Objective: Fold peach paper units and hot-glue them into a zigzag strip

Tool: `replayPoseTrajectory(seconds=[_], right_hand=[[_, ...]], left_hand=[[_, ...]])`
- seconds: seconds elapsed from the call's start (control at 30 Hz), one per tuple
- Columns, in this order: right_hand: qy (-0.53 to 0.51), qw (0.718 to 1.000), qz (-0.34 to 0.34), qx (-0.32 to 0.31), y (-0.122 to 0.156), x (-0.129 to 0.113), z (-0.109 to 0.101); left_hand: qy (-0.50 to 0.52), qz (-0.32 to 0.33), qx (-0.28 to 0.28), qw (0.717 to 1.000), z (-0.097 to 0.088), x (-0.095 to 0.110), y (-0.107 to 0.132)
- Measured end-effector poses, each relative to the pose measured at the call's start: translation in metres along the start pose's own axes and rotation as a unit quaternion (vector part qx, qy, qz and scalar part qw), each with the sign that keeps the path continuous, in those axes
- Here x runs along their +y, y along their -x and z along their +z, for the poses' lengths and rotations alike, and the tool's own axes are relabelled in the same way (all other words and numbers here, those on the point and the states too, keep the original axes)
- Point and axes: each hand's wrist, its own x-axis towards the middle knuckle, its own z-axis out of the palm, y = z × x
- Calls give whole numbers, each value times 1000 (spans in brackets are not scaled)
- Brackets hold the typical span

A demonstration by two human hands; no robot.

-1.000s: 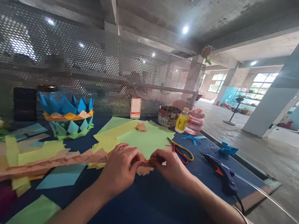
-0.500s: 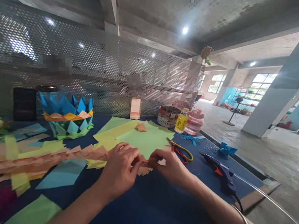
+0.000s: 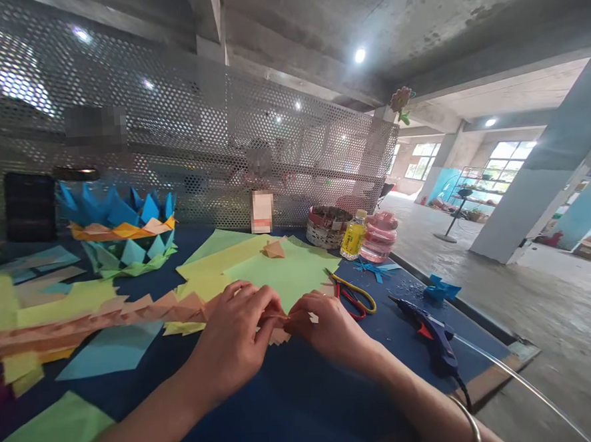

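Note:
At the middle of the table, my left hand [image 3: 242,331] and my right hand [image 3: 326,322] meet fingertip to fingertip, both pinching a small folded piece of orange paper [image 3: 280,317]. Much of that piece is covered by my fingers. From my left hand a long chain of folded orange paper [image 3: 131,312] runs off to the left edge. Below my fingertips more orange paper [image 3: 279,337] shows its jagged edge. A single folded orange piece [image 3: 274,249] lies on green paper sheets [image 3: 299,274] just beyond my hands.
Scissors [image 3: 355,294] and a glue gun [image 3: 427,336] with its cord lie right. Behind stand a yellow-labelled bottle [image 3: 352,237], a pink bottle [image 3: 379,237] and a round basket [image 3: 328,227]. A blue paper basket [image 3: 123,228] stands left, before a perforated metal screen [image 3: 180,141].
The view has shifted slightly, so most things sit a little further left. My fingertips have drawn closer together on the orange paper; both hands keep their pinch.

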Motion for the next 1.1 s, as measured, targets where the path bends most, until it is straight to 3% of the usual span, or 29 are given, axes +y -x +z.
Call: replayPoseTrajectory(seconds=[0.37,0.9,1.1], right_hand=[[73,994,-84,5,5,-5,11],[40,999,25,9,2,-8,3],[29,998,42,28,5,1,-12]], left_hand=[[4,26,-42,999,6,-7,0],[-17,13,-21,1000,3,-9,-1],[-27,6,-13,1000,2,-10,-2]])
